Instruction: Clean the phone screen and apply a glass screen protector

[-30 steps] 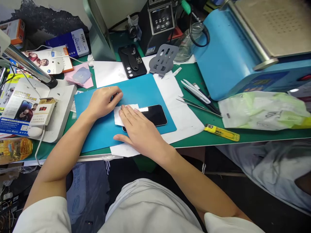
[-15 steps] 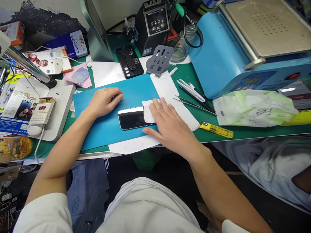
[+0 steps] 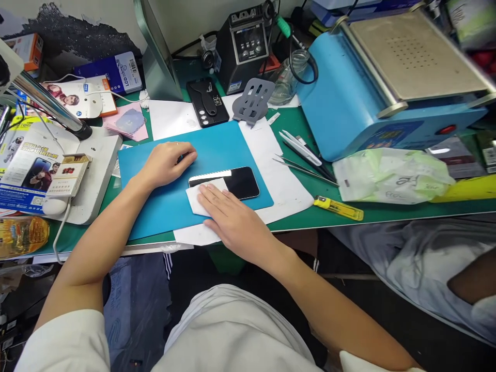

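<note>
A smartphone [image 3: 243, 182] with a black, glossy screen lies face up on a blue mat [image 3: 220, 144]. My right hand [image 3: 228, 214] is over the phone's lower left part, its fingers stretched out and pressing a folded white wipe [image 3: 196, 199] down. The wipe covers part of the screen and hangs over its near edge onto the mat. My left hand [image 3: 168, 163] rests on the mat left of the phone, loosely curled, with nothing visible in it. Its inner fingers are partly hidden.
White paper [image 3: 289, 194] lies under the mat. To the right are tweezers [image 3: 304, 168], a yellow cutter [image 3: 339, 207], a plastic packet [image 3: 391, 175] and a blue hot-plate machine [image 3: 337, 98]. Behind are a black phone back [image 3: 207, 102] and a grey slotted holder [image 3: 253, 101]. Another person's sleeve [image 3: 411, 263] is at right.
My right hand has slid left and nearer with the wipe, from the phone's right end to its left part. The screen's right end now shows. My left hand stays put.
</note>
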`<state>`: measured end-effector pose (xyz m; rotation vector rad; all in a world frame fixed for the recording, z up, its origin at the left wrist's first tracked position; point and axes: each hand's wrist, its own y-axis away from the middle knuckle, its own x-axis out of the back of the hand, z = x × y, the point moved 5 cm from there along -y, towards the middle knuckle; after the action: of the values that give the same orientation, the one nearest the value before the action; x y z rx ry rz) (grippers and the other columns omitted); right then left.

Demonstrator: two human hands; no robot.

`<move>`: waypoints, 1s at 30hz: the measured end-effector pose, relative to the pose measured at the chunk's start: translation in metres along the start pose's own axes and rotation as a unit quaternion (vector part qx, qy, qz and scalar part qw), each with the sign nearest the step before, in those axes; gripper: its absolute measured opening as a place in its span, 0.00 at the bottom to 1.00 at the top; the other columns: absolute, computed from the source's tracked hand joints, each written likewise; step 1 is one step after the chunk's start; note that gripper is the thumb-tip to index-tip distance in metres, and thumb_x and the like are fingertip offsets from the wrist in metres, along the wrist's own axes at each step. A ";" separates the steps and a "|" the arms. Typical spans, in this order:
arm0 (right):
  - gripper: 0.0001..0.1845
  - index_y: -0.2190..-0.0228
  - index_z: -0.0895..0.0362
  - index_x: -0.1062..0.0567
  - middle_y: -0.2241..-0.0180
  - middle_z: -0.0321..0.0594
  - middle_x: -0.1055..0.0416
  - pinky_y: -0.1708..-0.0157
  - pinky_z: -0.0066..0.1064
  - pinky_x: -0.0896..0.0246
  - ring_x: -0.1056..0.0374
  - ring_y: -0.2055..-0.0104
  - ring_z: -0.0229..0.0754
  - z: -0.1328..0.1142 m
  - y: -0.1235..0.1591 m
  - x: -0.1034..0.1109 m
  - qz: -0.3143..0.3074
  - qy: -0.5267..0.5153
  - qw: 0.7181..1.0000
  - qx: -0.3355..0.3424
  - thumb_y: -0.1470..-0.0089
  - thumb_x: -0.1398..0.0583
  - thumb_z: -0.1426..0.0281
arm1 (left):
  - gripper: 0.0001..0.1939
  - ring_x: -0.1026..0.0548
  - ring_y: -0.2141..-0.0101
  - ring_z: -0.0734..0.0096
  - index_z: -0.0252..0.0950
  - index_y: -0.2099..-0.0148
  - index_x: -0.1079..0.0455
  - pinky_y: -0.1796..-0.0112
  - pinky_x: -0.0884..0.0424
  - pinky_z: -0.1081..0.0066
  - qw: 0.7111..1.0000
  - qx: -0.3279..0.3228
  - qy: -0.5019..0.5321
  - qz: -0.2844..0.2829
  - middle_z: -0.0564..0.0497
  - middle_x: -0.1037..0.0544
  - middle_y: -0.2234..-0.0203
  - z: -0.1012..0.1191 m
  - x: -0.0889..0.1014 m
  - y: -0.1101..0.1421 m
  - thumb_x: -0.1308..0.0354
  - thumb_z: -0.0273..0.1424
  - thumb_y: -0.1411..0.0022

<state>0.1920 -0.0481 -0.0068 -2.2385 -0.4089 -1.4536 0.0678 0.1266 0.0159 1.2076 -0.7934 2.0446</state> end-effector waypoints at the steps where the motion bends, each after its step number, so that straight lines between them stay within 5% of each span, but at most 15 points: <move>1: 0.28 0.31 0.62 0.40 0.29 0.51 0.43 0.30 0.50 0.43 0.50 0.25 0.49 0.002 0.004 0.002 0.006 -0.006 1.000 0.003 0.28 0.52 0.71 | 0.18 0.23 0.65 0.63 0.36 0.57 0.25 0.63 0.35 0.67 1.000 0.000 0.000 0.000 0.46 0.18 0.63 -0.001 0.000 0.000 0.53 0.39 0.25; 11: 0.24 0.38 0.52 0.28 0.35 0.43 0.31 0.30 0.51 0.43 0.38 0.31 0.48 0.065 0.020 0.036 0.048 -0.060 0.990 -0.117 0.28 0.53 0.67 | 0.20 0.24 0.63 0.61 0.38 0.56 0.25 0.59 0.32 0.63 1.000 -0.026 0.005 -0.017 0.46 0.19 0.64 0.010 0.001 0.002 0.53 0.43 0.25; 20: 0.16 0.54 0.52 0.21 0.41 0.42 0.24 0.31 0.50 0.41 0.34 0.33 0.48 0.075 -0.007 0.046 0.080 -0.126 0.987 -0.061 0.30 0.48 0.68 | 0.13 0.24 0.57 0.59 0.40 0.50 0.25 0.56 0.32 0.60 0.978 -0.201 -0.024 -0.057 0.42 0.20 0.50 0.063 -0.008 0.009 0.50 0.35 0.25; 24: 0.11 0.57 0.54 0.21 0.54 0.45 0.18 0.44 0.44 0.30 0.24 0.48 0.48 0.085 -0.006 0.067 0.160 -0.101 0.979 -0.077 0.32 0.44 0.68 | 0.15 0.27 0.45 0.54 0.39 0.46 0.26 0.52 0.33 0.60 0.957 -0.271 -0.045 -0.096 0.44 0.24 0.40 0.080 -0.022 0.012 0.52 0.34 0.24; 30: 0.05 0.64 0.54 0.26 0.65 0.40 0.25 0.59 0.35 0.32 0.28 0.61 0.43 0.086 -0.019 0.062 0.052 -0.132 0.988 -0.067 0.34 0.41 0.69 | 0.14 0.24 0.49 0.57 0.39 0.53 0.24 0.52 0.33 0.59 0.958 -0.258 -0.072 -0.098 0.45 0.20 0.47 0.080 -0.020 0.010 0.52 0.30 0.26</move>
<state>0.2757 0.0130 0.0229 -2.5313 -0.2775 -1.1672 0.1090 0.0558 0.0282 1.0862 -1.1406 1.4726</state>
